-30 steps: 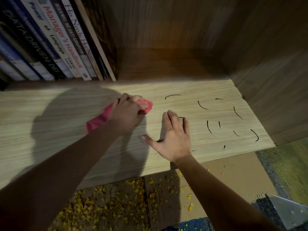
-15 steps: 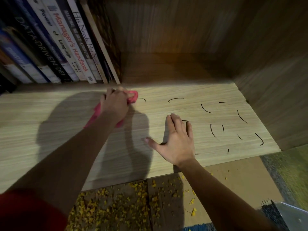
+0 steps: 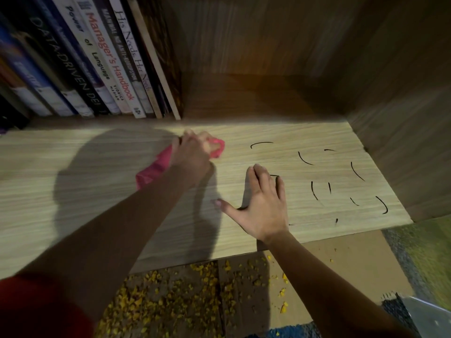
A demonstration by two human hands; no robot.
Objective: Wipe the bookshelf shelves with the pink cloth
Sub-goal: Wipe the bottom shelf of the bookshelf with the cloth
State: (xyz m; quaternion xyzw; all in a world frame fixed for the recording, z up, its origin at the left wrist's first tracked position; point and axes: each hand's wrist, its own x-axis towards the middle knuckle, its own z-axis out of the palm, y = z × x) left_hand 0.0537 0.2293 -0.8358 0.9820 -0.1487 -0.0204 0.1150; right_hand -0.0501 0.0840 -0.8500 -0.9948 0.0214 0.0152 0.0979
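A light wooden shelf board (image 3: pixel 73 203) runs across the view. My left hand (image 3: pixel 191 156) grips a bunched pink cloth (image 3: pixel 156 167) and presses it on the board, just in front of the books. The cloth shows at my fingertips and trails back along my wrist. My right hand (image 3: pixel 262 203) lies flat on the board with straight fingers and the thumb spread to the left. Several short black pen marks (image 3: pixel 314 189) curve over the right part of the board, and one sits partly under my right fingertips.
A row of leaning books (image 3: pixel 102 62) fills the back left of the shelf. The dark side wall (image 3: pixel 402 118) closes the shelf on the right. Below the front edge, yellow crumbs (image 3: pixel 190 296) are scattered on the brown floor, with carpet (image 3: pixel 424 250) at the right.
My left hand with the cloth swung left and toward the back, then slid right again near the books. A mark beside the cloth no longer shows. My right hand has stayed put.
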